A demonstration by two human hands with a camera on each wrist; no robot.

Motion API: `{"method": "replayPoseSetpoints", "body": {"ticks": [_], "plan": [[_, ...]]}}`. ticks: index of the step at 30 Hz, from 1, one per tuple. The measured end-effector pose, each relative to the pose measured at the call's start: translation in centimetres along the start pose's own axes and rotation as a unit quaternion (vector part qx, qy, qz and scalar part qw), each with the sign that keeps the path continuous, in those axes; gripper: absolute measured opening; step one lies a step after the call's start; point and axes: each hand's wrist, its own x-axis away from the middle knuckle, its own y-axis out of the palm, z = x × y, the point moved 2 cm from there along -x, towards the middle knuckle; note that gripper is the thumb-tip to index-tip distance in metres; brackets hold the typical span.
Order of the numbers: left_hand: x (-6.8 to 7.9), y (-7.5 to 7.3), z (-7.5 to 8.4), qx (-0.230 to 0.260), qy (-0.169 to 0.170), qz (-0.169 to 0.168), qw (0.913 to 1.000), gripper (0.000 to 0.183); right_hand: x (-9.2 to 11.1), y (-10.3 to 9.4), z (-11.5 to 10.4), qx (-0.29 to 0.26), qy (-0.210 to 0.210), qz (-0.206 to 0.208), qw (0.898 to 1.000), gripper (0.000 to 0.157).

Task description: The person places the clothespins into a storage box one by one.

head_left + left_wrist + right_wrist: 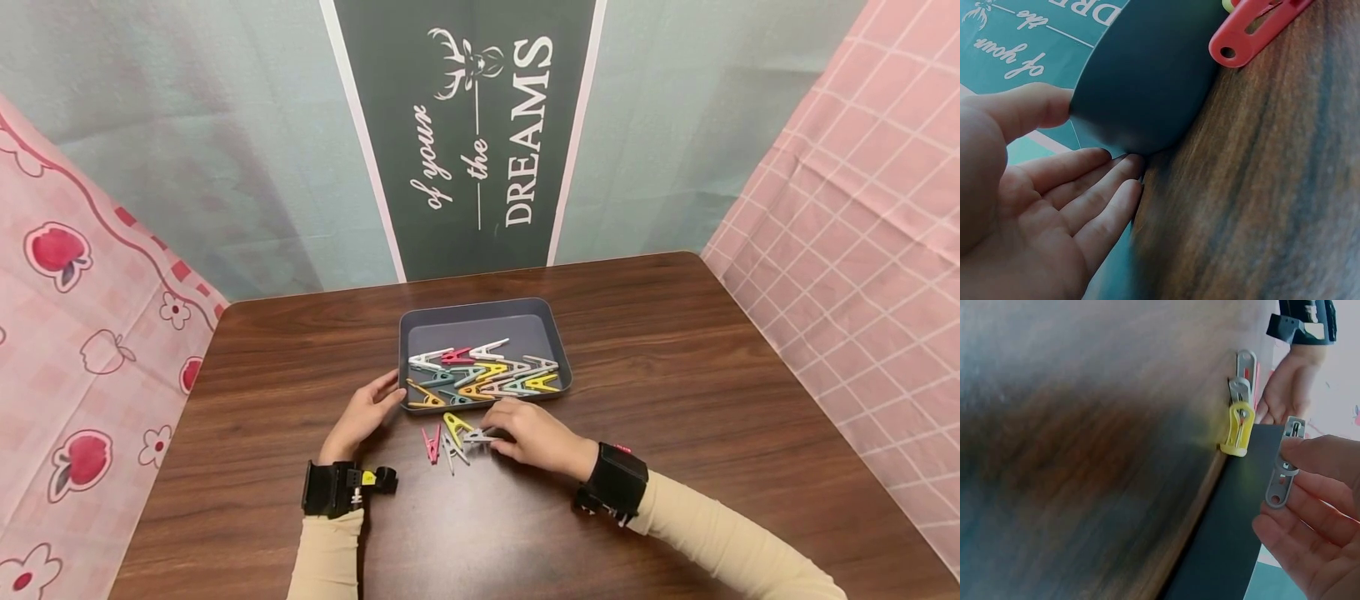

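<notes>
A dark grey rectangular tray lies on the table with several coloured clothespins in it, mostly toward its near side. My left hand touches the tray's near left corner. Its thumb is at the rim and its straight fingers rest against the outer wall. My right hand, just in front of the tray, pinches a grey clothespin between thumb and fingers. Beside it on the table are a yellow clothespin, a pink-red clothespin and a light grey clothespin.
A dark wood-grain table carries everything. Behind it hangs a grey-green curtain with a dark printed panel. Pink patterned cloth stands on the left and pink checked cloth on the right.
</notes>
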Motion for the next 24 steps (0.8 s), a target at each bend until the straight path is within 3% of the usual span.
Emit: {"method": "replayPoseSetpoints", "body": {"ticks": [7,24], "plan": [[-0.1,0.1,-0.2,0.005,0.010,0.001,0.9999,0.056,-0.2,-0.5,0.5,0.015,0.003,0.019,1.000,0.020],[-0.1,0.0,-0.2,0.002,0.013,-0.001,0.9999,0.057,-0.7,-1.8,1.9,0.010,0.047,0.022,0.999,0.021]]}}
